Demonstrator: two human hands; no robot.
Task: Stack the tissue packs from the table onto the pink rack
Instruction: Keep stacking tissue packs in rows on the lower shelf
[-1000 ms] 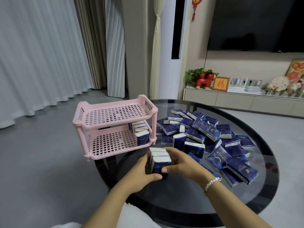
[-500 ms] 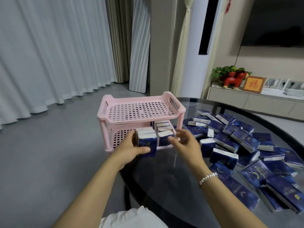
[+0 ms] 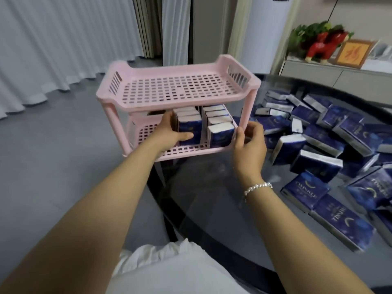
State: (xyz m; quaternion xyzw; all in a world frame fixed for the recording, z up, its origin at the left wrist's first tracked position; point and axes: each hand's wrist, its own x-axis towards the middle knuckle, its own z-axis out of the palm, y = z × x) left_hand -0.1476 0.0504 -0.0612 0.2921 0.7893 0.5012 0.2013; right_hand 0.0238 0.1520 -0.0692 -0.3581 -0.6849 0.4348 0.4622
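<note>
- Centrally, the left hand (image 3: 169, 132) grips a row of tissue packs (image 3: 188, 128) standing on edge on the lower shelf (image 3: 148, 132) of the pink rack (image 3: 176, 90); its thumb lies across the blue front face of the nearest pack and its fingers wrap the row's far-left side.
- The right hand (image 3: 249, 143) holds nothing; its fingers are loosely curled, hovering just beside the rack's front right post (image 3: 246, 115), and whether they touch the post cannot be told.
- Between the two hands stands a second row of packs (image 3: 219, 126), just beside the gripped row, with a narrow dark gap between them.
- Both rows run with their long axis front to back, away from the person, white edges upward; judged from this, the coming move is a short push of the gripped row rightward or deeper, and the left hand is the nearer one for it.
- Left of the gripped row the lower shelf shows bare lattice; the upper shelf (image 3: 178, 92) carries no packs.
- Outward to the right, the loose tissue packs (image 3: 318, 145) lie scattered on the dark glass table (image 3: 212, 198), nearer the right hand than the left, so that hand is the better placed to fetch the next batch.
- Much of the task appears to remain.
</note>
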